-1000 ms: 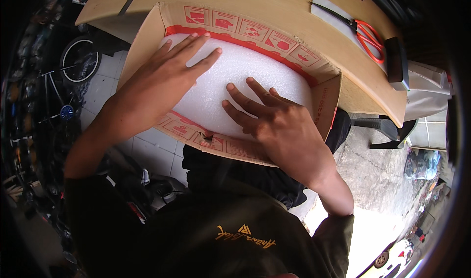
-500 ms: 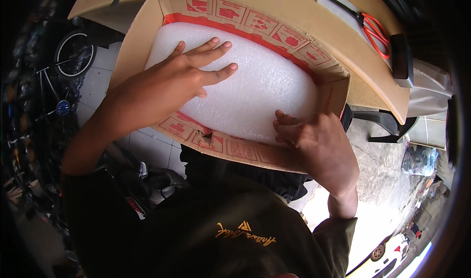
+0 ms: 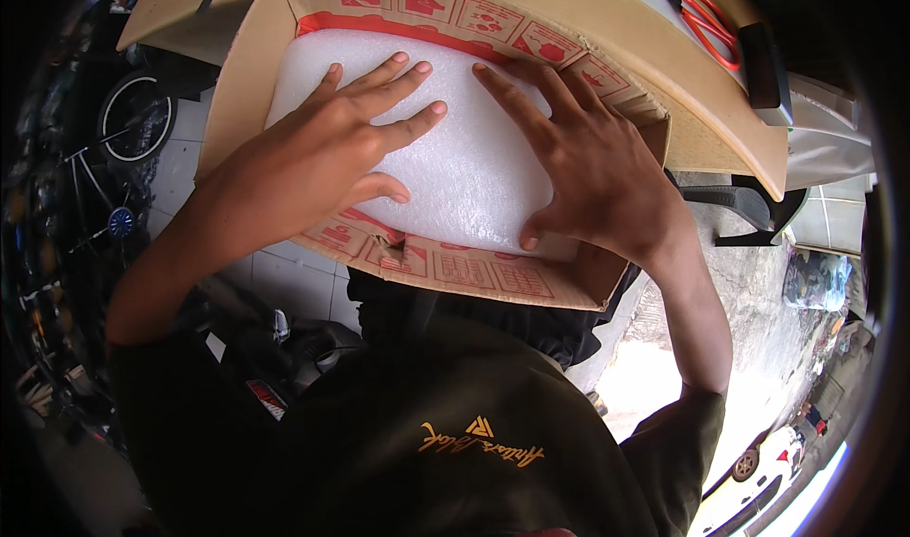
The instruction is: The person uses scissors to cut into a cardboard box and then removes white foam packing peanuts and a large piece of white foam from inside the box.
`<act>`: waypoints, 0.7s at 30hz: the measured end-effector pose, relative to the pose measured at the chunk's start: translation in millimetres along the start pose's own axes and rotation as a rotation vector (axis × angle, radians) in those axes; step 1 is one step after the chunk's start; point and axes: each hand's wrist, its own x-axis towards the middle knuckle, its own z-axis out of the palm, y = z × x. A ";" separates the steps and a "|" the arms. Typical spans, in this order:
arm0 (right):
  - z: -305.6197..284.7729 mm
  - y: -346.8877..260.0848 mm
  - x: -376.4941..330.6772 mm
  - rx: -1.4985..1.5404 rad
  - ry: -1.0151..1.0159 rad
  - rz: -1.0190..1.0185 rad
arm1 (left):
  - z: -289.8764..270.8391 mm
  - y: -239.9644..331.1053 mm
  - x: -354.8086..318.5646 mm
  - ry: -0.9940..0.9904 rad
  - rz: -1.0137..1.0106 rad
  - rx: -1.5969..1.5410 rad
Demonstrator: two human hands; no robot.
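Observation:
An upright cardboard box (image 3: 232, 96) with red printed pictures on its inner flaps lies in front of me. Inside it sits a white sheet of packing foam (image 3: 464, 182), filling the opening. My left hand (image 3: 336, 139) rests over the foam's left part, fingers spread and holding nothing. On the right part of the foam, my right hand (image 3: 588, 153) is spread too, its thumb near the box's front wall and its fingertips toward the back wall. What lies under the foam is hidden.
Behind the box stretches a tan tabletop (image 3: 730, 139). Orange-handled scissors (image 3: 711, 25) and a dark box-like object (image 3: 766, 72) lie at its right. A bicycle wheel (image 3: 137, 115) stands on the left over white floor tiles. Far right, a white car (image 3: 758, 475) shows outside.
My right hand has gone from bunched fingers at the box's front right corner to lying spread over the foam. My left hand keeps its place, its thumb now stretched further out.

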 end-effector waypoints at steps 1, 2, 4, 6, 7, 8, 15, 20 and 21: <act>3.6 2.4 1.3 -0.070 0.055 -0.048 | 1.4 -1.1 -0.5 0.007 0.009 0.008; 8.6 4.6 2.0 -0.140 0.110 -0.096 | 2.6 -1.9 -0.9 0.014 0.018 0.015; 13.3 6.7 2.4 -0.218 0.156 -0.154 | 2.5 -3.1 -1.2 -0.004 0.008 0.013; 15.9 7.3 1.6 -0.225 0.135 -0.174 | 1.7 -0.9 -1.5 -0.023 0.004 0.052; 21.6 5.0 0.6 -0.272 0.137 -0.157 | 1.2 2.8 -1.0 -0.033 0.004 0.091; 30.3 0.4 -1.0 -0.320 0.139 -0.139 | 1.3 6.4 -0.8 -0.043 0.005 0.131; 26.4 -4.7 -9.3 -0.284 0.106 -0.110 | 1.2 11.6 -4.8 -0.050 0.017 0.140; 15.3 -4.2 -10.7 -0.133 0.006 -0.090 | 6.3 8.1 -4.5 -0.031 0.004 0.157; 14.3 -1.5 -11.2 -0.119 -0.003 -0.101 | 6.7 7.7 -4.5 -0.026 0.001 0.143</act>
